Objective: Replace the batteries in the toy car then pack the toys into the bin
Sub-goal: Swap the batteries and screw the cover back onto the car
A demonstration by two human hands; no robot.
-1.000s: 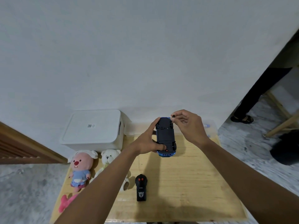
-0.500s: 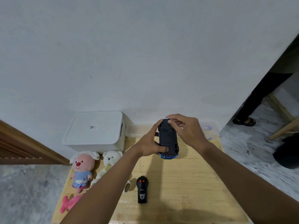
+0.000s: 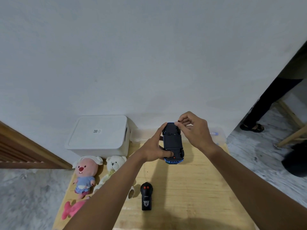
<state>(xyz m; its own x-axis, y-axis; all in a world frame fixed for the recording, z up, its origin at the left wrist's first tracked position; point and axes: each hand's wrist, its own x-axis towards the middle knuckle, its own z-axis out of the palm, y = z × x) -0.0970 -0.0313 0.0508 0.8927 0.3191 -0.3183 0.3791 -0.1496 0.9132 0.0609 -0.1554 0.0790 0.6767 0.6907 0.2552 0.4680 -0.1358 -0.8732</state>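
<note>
The blue toy car (image 3: pixel 172 143) is held upside down above the wooden table (image 3: pixel 191 188), its black underside facing me. My left hand (image 3: pixel 154 146) grips the car's left side, thumb pressed near the rear. My right hand (image 3: pixel 194 130) is at the car's far end, thumb and forefinger pinched together on its right front wheel. The white lidded bin (image 3: pixel 99 135) sits shut at the table's back left. A black remote control (image 3: pixel 146 197) lies on the table near me.
A pink plush (image 3: pixel 85 173), a white teddy bear (image 3: pixel 113 170) and a pink toy (image 3: pixel 71 209) lie along the table's left edge. A clear plastic container (image 3: pixel 217 136) stands behind my right hand. A person's leg (image 3: pixel 272 100) is at the right by a wooden frame.
My right hand's fingers shifted from the car's underside at its far end to the right front wheel. The car stays in my left hand.
</note>
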